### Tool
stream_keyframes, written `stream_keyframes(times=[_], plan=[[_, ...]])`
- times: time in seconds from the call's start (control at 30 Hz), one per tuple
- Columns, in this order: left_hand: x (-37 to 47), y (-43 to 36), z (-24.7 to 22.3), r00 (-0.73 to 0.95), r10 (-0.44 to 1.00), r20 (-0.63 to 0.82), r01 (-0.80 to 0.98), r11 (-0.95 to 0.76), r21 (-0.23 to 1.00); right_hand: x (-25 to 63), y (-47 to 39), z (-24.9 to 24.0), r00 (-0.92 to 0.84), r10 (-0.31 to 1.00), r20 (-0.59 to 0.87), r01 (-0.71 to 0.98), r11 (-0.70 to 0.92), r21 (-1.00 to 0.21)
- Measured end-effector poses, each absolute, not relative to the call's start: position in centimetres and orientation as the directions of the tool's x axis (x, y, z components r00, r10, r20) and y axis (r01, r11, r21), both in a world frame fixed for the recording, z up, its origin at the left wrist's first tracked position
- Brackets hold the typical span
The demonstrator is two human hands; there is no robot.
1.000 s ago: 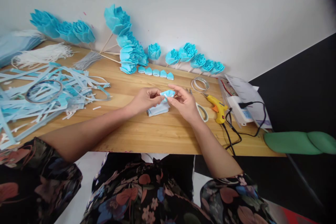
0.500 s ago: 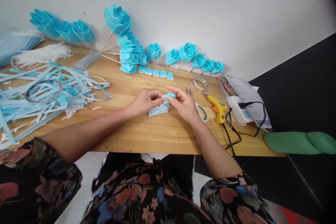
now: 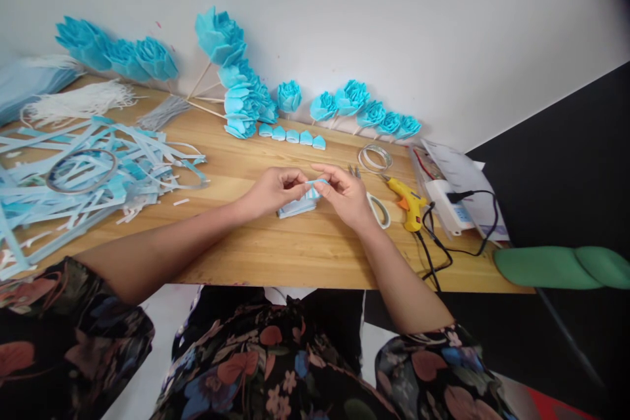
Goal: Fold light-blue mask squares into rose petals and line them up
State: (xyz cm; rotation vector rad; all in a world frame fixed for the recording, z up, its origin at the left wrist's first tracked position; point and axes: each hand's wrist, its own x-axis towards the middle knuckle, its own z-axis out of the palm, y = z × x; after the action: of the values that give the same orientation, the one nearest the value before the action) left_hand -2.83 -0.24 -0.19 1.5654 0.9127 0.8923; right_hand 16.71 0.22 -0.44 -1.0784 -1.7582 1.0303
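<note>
Both hands meet over the middle of the wooden table (image 3: 236, 256), pinching one small piece of light blue material (image 3: 314, 189) between them. My left hand (image 3: 275, 191) grips its left end with thumb and forefinger. The right hand (image 3: 342, 193) has its thumb and fingers closed on the other end. The piece looks folded and shows pale stripes; my fingertips hide part of it. Just below it lies a small stack of pale blue folded pieces (image 3: 296, 208). Farther back, several folded blue petal pieces (image 3: 292, 136) sit in a row.
Blue flowers on sticks (image 3: 241, 105) lean along the wall. Pale blue strips (image 3: 88, 190) pile up at the left. Scissors (image 3: 378, 210), a tape roll (image 3: 375, 158), a yellow glue gun (image 3: 408, 203) with a black cord, and a white power strip (image 3: 449, 207) are at the right.
The blue piece has turned or been bent slightly between my fingers, now showing its striped side. My hands have stayed almost in the same place.
</note>
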Motion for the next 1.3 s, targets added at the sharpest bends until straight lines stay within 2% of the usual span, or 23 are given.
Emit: stream_keyframes(times=[0.77, 0.97, 1.3], plan=[[-2.80, -0.24, 0.27, 0.367, 0.921, 0.133, 0.121, -0.189, 0.974, 16.78, 0.16, -0.29, -0.257, 0.933, 0.253, 0.280, 0.322, -0.904], [-2.80, -0.30, -0.04, 0.376, 0.912, 0.163, 0.118, -0.221, 0.968, 16.64, 0.23, -0.45, -0.334, 0.913, 0.233, 0.254, 0.325, -0.911], [-2.77, -0.27, 0.03, 0.357, 0.912, 0.200, 0.118, -0.256, 0.959, 16.68, 0.17, -0.34, -0.299, 0.926, 0.231, 0.260, 0.312, -0.914]])
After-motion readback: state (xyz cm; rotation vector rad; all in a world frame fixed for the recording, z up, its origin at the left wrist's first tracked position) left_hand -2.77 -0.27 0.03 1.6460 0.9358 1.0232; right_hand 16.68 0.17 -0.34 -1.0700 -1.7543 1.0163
